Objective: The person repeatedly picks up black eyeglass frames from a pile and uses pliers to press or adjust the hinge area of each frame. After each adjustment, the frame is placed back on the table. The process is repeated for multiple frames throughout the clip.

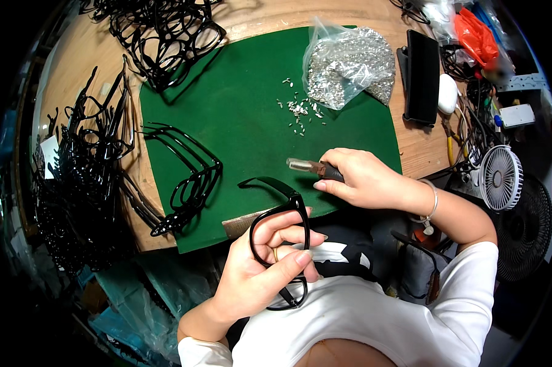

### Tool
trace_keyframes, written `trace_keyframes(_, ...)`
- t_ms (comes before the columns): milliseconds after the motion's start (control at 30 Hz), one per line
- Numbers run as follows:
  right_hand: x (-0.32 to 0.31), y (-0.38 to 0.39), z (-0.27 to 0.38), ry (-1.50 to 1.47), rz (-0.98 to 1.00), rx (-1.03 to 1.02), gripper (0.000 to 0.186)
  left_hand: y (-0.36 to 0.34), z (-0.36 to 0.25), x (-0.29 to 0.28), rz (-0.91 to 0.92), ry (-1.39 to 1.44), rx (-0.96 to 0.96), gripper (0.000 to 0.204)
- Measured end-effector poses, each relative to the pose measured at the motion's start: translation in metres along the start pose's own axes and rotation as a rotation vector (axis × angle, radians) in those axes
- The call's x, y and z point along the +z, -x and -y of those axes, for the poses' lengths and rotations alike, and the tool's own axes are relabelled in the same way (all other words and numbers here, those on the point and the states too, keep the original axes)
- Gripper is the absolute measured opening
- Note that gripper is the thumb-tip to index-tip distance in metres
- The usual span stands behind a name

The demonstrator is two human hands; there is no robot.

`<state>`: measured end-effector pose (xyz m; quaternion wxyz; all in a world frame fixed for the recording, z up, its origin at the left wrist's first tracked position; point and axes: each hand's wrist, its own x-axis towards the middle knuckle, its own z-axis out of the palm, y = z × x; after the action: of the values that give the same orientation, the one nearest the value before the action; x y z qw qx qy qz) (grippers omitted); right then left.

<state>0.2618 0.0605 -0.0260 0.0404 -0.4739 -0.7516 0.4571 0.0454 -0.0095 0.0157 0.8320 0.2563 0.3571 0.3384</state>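
My left hand [251, 275] is closed around a black eyeglass frame [252, 246], its fingers showing through one rim. One temple arm of the frame stretches out over the green mat [239, 122]; the other rim hangs low in front of my white shirt. In my right hand [361, 180] is a pair of pliers [301, 164] with a dark grip, its pale-covered tip pointing left above the mat. The pliers and the frame are apart. Beyond them lie small loose silver pieces [298, 110], near a clear plastic bag [349, 70] full of the same pieces.
Several black frames [196, 177] lie stacked at the mat's left edge. Larger heaps of black frames [86, 196] fill the left side and the far left [160, 37]. On the right are a black phone-like case [421, 79], a white oval object [447, 93], cables and a small fan [501, 177].
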Motion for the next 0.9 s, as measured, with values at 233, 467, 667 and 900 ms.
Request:
trace_keyframes(233, 0.004, -0.01, 0.0, -0.075, -0.017, -0.002, 0.028, 0.019, -0.01, 0.023, -0.126, -0.458, 0.218, 0.046)
trace_keyframes(467, 0.008, -0.008, 0.012, -0.007, 0.01, 0.115, 0.027, -0.016, -0.013, -0.03, -0.49, -0.473, 0.385, 0.039)
trace_keyframes(667, 0.005, -0.011, 0.015, -0.051, 0.001, 0.082, 0.027, 0.004, -0.029, -0.06, -0.681, -1.634, 0.547, 0.037)
trace_keyframes(900, 0.003, -0.02, 0.028, -0.117, 0.012, -0.077, 0.023, -0.016, -0.017, -0.098, -0.788, -1.922, 0.42, 0.049)
